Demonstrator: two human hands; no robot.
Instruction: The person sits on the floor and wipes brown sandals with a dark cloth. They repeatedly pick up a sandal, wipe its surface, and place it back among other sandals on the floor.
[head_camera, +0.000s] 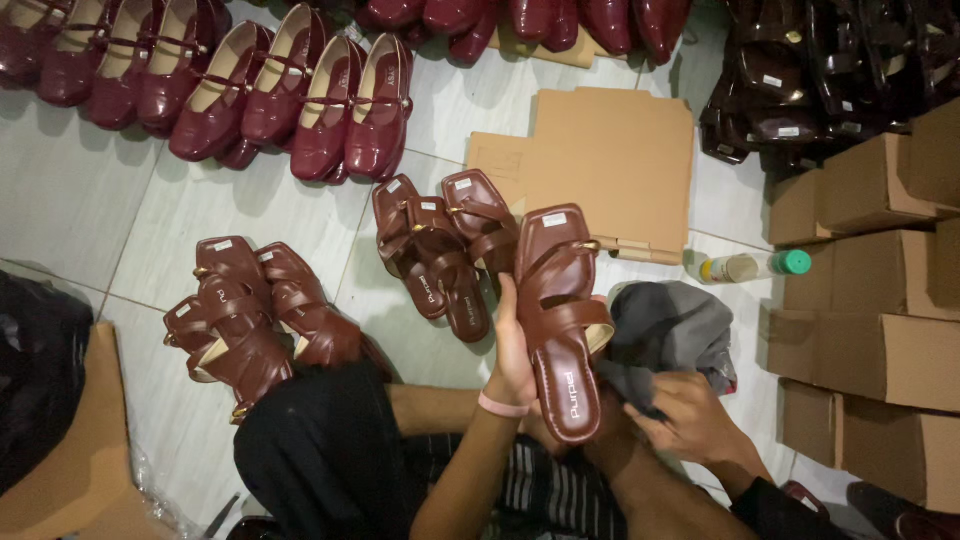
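My left hand grips a brown strappy sandal by its side, sole end toward me and toe pointing away. A pink band sits on that wrist. My right hand is closed on a grey cloth just right of the sandal's heel. On the tiled floor beyond lie more brown sandals, touching the held one at its toe.
Another heap of brown sandals lies at left. Rows of dark red strap shoes line the back. Flat cardboard and a small green-capped bottle lie ahead. Stacked cardboard boxes stand at right, black shoes behind them.
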